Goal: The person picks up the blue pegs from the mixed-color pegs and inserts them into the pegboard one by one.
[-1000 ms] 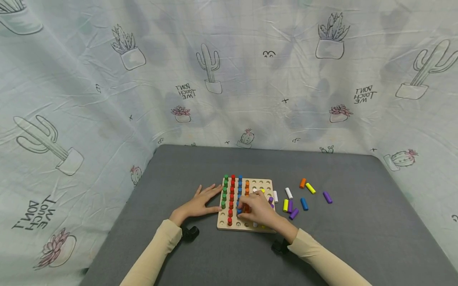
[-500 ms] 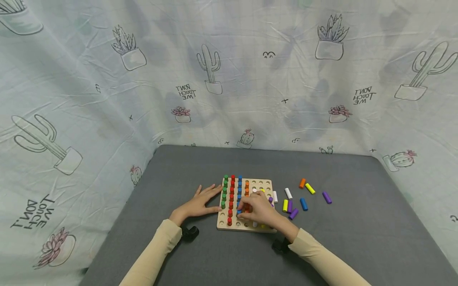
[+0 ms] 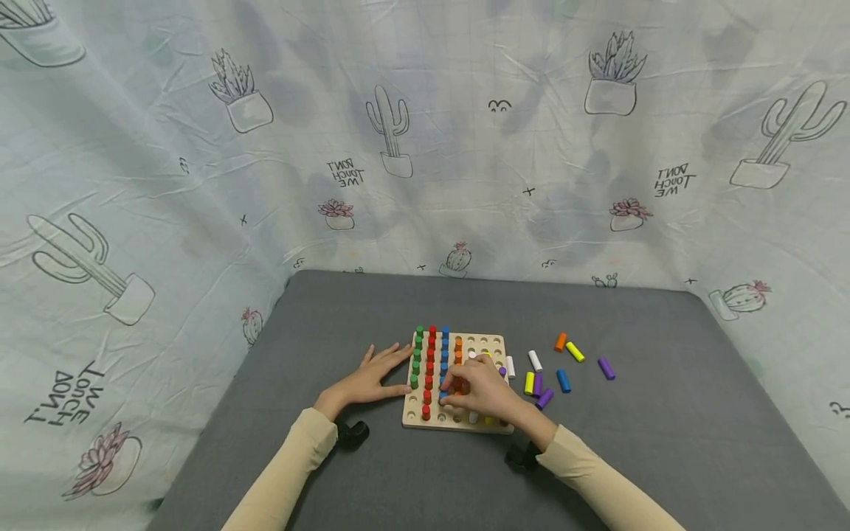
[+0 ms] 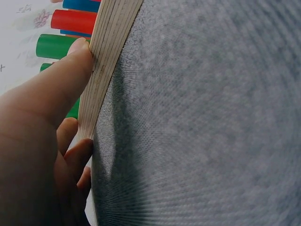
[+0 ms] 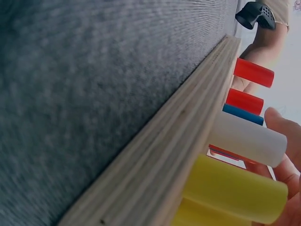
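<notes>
A square wooden pegboard (image 3: pixel 457 427) lies on the table, with upright pegs in coloured rows. My left hand (image 3: pixel 372 376) rests at the board's left edge, fingers spread and fairly straight. In the left wrist view its thumb (image 4: pixel 70 77) touches the edge beside a green peg (image 4: pixel 61 46). Over the board, my right hand (image 3: pixel 485 387) pinches a blue peg (image 3: pixel 443 396) at the near end of the blue row. The right wrist view shows the thumb by that blue peg (image 5: pixel 243 114), partly hidden behind a white peg (image 5: pixel 249 139). The right hand covers part of the orange, white and yellow rows.
Right of the board lie several loose pegs, among them a white peg (image 3: pixel 535 361), a yellow peg (image 3: pixel 529 383), a blue peg (image 3: pixel 564 380) and an orange peg (image 3: pixel 561 341). A purple peg (image 3: pixel 606 368) lies farthest right. A printed cloth (image 3: pixel 458 184) hangs behind the grey table (image 3: pixel 372 302).
</notes>
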Available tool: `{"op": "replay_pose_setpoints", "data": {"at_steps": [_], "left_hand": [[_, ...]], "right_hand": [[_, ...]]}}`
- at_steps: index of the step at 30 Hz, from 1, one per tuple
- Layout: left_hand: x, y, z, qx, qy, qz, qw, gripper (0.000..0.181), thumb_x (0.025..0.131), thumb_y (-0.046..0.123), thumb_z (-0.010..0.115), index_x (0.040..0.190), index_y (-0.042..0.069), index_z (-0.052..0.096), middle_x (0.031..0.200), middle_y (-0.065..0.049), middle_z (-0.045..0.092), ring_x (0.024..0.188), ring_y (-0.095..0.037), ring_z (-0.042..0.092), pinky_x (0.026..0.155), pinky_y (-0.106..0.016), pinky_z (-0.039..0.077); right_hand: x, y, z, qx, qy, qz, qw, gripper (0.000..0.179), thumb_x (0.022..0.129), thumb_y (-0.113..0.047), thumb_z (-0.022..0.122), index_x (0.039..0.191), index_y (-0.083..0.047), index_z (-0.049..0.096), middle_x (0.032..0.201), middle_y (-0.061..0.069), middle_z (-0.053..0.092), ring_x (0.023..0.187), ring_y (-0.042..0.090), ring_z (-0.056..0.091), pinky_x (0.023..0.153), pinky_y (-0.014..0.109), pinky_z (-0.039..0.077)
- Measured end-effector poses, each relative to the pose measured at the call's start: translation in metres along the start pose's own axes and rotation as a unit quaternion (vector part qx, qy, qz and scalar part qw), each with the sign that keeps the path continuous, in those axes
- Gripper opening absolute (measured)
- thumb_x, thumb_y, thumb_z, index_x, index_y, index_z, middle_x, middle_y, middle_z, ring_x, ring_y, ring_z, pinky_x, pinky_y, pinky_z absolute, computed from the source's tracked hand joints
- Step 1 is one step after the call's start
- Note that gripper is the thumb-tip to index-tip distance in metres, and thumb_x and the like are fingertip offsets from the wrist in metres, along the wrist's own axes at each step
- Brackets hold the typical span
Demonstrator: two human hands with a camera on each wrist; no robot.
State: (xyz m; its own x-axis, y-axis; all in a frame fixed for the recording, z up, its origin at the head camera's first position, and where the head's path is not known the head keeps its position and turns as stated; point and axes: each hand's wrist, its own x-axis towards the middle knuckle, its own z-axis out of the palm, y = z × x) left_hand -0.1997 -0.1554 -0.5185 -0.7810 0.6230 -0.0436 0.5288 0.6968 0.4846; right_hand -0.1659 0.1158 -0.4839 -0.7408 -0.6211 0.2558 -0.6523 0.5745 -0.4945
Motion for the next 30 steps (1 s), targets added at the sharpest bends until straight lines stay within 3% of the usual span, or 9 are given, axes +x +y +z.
{"op": "replay_pose_setpoints", "data": {"at_steps": [7, 14, 22, 30], "left_hand": [[0.000, 0.000, -0.001, 0.002, 0.001, -0.005, 1.0000, 0.078, 0.079, 0.063, 0.043, 0.141, 0.028, 0.013, 0.146, 0.006, 0.015, 0.134, -0.018, 0.009, 0.105, -0.054, -0.005], [0.000, 0.001, -0.003, 0.003, 0.000, -0.005, 1.0000, 0.079, 0.079, 0.063, 0.044, 0.141, 0.026, 0.014, 0.146, 0.003, 0.017, 0.134, -0.020, 0.010, 0.104, -0.055, -0.005], [0.001, 0.000, -0.003, -0.002, 0.000, -0.004, 1.0000, 0.078, 0.079, 0.061, 0.045, 0.141, 0.026, 0.014, 0.146, 0.003, 0.016, 0.134, -0.020, 0.010, 0.104, -0.055, -0.005], [0.002, -0.003, 0.000, -0.003, 0.003, 0.001, 1.0000, 0.079, 0.079, 0.062, 0.045, 0.141, 0.027, 0.013, 0.146, 0.004, 0.016, 0.134, -0.020, 0.010, 0.104, -0.055, -0.006]], "right_hand": [[0.001, 0.002, -0.005, 0.014, 0.007, 0.001, 0.9999, 0.013, 0.073, -0.038, 0.069, 0.078, -0.029, 0.061, 0.059, -0.020, 0.051, 0.054, -0.004, 0.041, 0.072, 0.031, 0.025], [-0.001, 0.004, -0.011, 0.028, 0.028, 0.003, 0.9992, 0.012, 0.074, -0.039, 0.068, 0.077, -0.032, 0.058, 0.065, -0.020, 0.055, 0.059, -0.005, 0.047, 0.074, 0.035, 0.026], [-0.004, 0.009, -0.016, 0.070, 0.043, 0.011, 0.9965, 0.015, 0.073, -0.034, 0.069, 0.081, -0.025, 0.060, 0.070, -0.021, 0.059, 0.058, -0.002, 0.046, 0.075, 0.036, 0.024], [-0.005, 0.012, -0.021, 0.055, 0.062, 0.011, 0.9965, 0.021, 0.072, -0.032, 0.070, 0.089, -0.021, 0.064, 0.074, -0.021, 0.061, 0.056, 0.001, 0.044, 0.073, 0.035, 0.022]]}}
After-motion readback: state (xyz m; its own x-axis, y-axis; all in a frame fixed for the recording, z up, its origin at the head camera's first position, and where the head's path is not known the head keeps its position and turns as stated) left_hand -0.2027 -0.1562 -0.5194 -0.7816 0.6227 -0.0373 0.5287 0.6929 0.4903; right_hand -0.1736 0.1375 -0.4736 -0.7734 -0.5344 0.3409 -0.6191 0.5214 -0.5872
